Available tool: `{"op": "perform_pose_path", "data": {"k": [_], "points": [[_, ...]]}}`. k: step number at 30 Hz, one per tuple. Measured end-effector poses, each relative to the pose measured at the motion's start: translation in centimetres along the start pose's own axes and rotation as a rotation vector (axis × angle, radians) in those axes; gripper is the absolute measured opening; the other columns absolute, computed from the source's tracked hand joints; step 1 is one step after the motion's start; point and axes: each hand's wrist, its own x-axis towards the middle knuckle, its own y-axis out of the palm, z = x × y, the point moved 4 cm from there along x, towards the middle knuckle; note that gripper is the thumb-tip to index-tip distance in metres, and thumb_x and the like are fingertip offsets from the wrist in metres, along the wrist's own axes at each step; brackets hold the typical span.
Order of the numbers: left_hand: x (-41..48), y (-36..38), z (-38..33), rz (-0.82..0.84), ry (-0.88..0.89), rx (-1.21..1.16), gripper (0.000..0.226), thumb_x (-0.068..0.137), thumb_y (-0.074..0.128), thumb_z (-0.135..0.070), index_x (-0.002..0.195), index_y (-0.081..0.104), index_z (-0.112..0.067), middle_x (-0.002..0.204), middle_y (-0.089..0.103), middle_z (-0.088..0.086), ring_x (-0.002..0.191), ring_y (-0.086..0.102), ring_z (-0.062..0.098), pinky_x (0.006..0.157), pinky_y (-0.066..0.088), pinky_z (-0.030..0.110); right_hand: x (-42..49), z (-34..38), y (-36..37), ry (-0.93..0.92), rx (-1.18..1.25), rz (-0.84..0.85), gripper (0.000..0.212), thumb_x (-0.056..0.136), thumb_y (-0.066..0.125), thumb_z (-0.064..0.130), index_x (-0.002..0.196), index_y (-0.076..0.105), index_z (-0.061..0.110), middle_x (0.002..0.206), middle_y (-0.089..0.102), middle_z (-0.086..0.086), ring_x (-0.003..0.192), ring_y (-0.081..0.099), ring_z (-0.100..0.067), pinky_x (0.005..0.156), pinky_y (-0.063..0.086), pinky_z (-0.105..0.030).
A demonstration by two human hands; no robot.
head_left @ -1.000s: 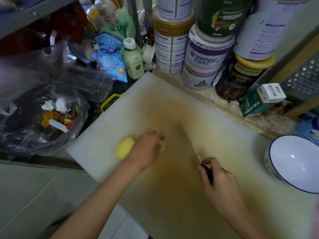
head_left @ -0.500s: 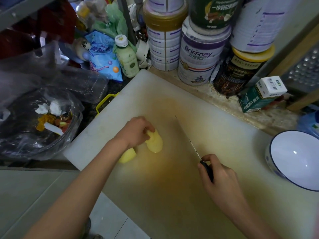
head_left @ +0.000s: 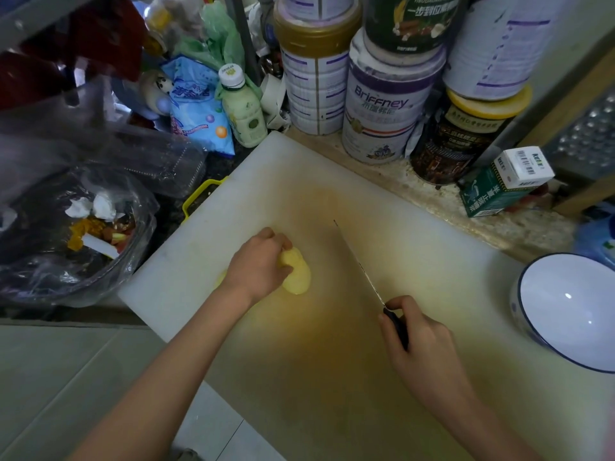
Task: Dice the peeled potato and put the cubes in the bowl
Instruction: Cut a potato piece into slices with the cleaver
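Left hand (head_left: 258, 264) fingers curled on potato half (head_left: 297, 272); right hand (head_left: 420, 349) clamped round knife (head_left: 366, 277) handle.

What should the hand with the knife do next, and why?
Probably slide the knife left to the potato piece that the left hand holds on the cutting board, and start slicing. The blade stands clear of the potato, the piece is large, not diced, and the bowl holds no cubes.
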Motion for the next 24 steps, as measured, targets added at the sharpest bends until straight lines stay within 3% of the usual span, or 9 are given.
{"op": "perform_pose_path", "data": {"k": [6, 10, 15, 18, 24], "points": [[-1.0, 0.9, -0.8, 0.014, -0.004, -0.047, 0.037, 0.084, 0.07, -0.024, 0.119, 0.058, -0.019, 0.111, 0.053, 0.001, 0.103, 0.055, 0.026, 0.085, 0.046, 0.036, 0.0, -0.1, 0.0, -0.002, 0.006, 0.0, 0.01, 0.091, 0.059, 0.023, 0.094, 0.051, 0.02, 0.049, 0.039, 0.014, 0.042, 0.041, -0.008, 0.045, 0.041, -0.032], [-1.9, 1.5, -1.8, -0.002, -0.003, 0.097, 0.04, 0.089, 0.062, -0.032, 0.125, 0.053, -0.016, 0.117, 0.048, 0.004, 0.108, 0.051, 0.026, 0.082, 0.049, 0.039, 0.0, -0.1, 0.1, -0.003, 0.009, 0.001, 0.01, 0.091, 0.059, 0.023, 0.094, 0.05, 0.02, 0.049, 0.039, 0.014, 0.042, 0.041, -0.008, 0.046, 0.043, -0.034], [-2.3, 1.2, -2.7, -0.048, -0.055, 0.157, 0.06, 0.088, 0.061, -0.047, 0.136, 0.038, -0.018, 0.129, 0.039, 0.005, 0.121, 0.039, 0.024, 0.087, 0.047, 0.037, 0.0, -0.2, 0.1, -0.001, 0.015, 0.003, 0.009, 0.091, 0.059, 0.023, 0.095, 0.052, 0.019, 0.051, 0.042, 0.014, 0.043, 0.043, -0.007, 0.046, 0.04, -0.032], [-2.6, 1.8, -3.4, 0.023, -0.071, 0.23, 0.069, 0.084, 0.063, -0.052, 0.137, 0.033, -0.019, 0.13, 0.036, 0.007, 0.121, 0.038, 0.027, 0.082, 0.048, 0.037, 0.0, -0.2, 0.0, 0.002, 0.017, 0.006, 0.01, 0.092, 0.058, 0.023, 0.096, 0.052, 0.018, 0.051, 0.042, 0.014, 0.044, 0.044, -0.008, 0.046, 0.037, -0.03], [-2.2, 2.2, -3.7, 0.016, -0.078, 0.233, 0.051, 0.09, 0.059, -0.033, 0.132, 0.039, -0.011, 0.128, 0.035, 0.01, 0.118, 0.037, 0.027, 0.079, 0.045, 0.033, 0.1, -0.2, 0.0, -0.001, 0.013, 0.004, 0.009, 0.091, 0.059, 0.023, 0.095, 0.052, 0.019, 0.049, 0.04, 0.015, 0.042, 0.042, -0.007, 0.046, 0.042, -0.033]]}}
